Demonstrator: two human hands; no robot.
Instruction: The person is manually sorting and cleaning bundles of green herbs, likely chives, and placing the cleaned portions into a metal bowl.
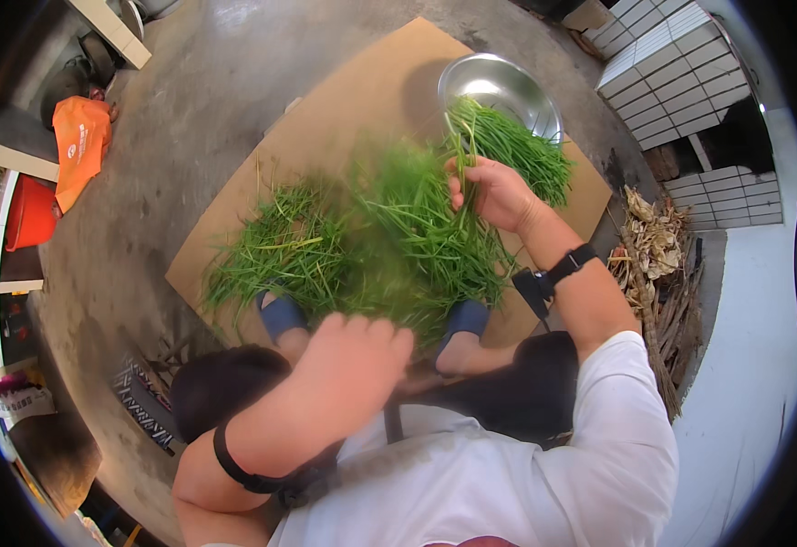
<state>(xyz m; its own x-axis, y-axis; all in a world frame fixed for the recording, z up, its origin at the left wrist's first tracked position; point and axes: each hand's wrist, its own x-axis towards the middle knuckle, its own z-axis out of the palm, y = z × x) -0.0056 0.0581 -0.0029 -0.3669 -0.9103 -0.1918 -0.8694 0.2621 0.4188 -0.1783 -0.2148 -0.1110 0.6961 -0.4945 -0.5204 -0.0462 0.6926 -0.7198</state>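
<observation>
My right hand (498, 195) pinches a few long green stems (463, 137), likely chives, between thumb and fingers. Close by, an aligned bundle of the same greens (525, 150) lies partly over the near rim of a steel basin (491, 72). Below my right hand spreads a heap of long green leaves (433, 232). A more tangled heap (289, 246) with some yellowed blades lies to the left. Between them, greens are blurred by motion. My left hand (357, 359), also blurred, is curled near my lap, back upward; its fingertips and anything in them are hidden.
The greens rest on a cardboard sheet (364, 96) on the concrete floor, my blue slippers (467, 321) at its near edge. Dry sticks and husks (658, 273) lie at right beside a tiled structure (679, 75). An orange bag (80, 143) and red bucket (29, 213) stand left.
</observation>
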